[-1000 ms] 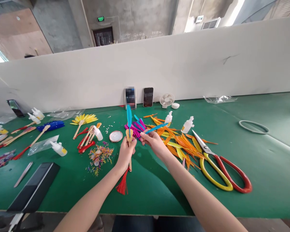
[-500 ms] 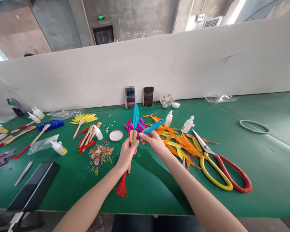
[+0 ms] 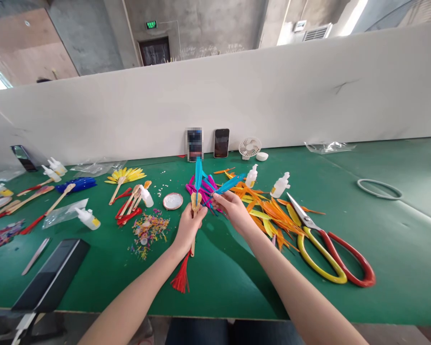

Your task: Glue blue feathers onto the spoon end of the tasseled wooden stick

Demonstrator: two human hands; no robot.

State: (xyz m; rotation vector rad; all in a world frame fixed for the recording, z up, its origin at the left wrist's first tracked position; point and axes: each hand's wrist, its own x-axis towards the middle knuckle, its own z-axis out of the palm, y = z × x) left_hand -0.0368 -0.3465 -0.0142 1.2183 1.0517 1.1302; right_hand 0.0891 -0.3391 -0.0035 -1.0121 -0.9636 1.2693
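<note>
My left hand (image 3: 189, 225) grips a small wooden fan handle (image 3: 196, 201) upright above the green table (image 3: 237, 278); a red tassel (image 3: 181, 278) hangs from its lower end. One blue feather (image 3: 198, 174) stands up from the handle's head. My right hand (image 3: 232, 207) pinches a second blue feather (image 3: 227, 184), its quill end close to the handle's head, its tip pointing up and right. Behind both hands lie magenta feathers (image 3: 205, 189).
Orange and yellow feathers (image 3: 269, 211) and large red-and-yellow scissors (image 3: 326, 249) lie to the right. Glue bottles (image 3: 280, 184), a white dish (image 3: 172, 201), confetti scraps (image 3: 149, 230), finished fans (image 3: 124, 177), a black box (image 3: 52, 275), phones and a mini fan (image 3: 249, 147) line the white partition.
The handle with its upright feather shifted slightly right, then back. My right hand brought the second blue feather closer to the handle's head.
</note>
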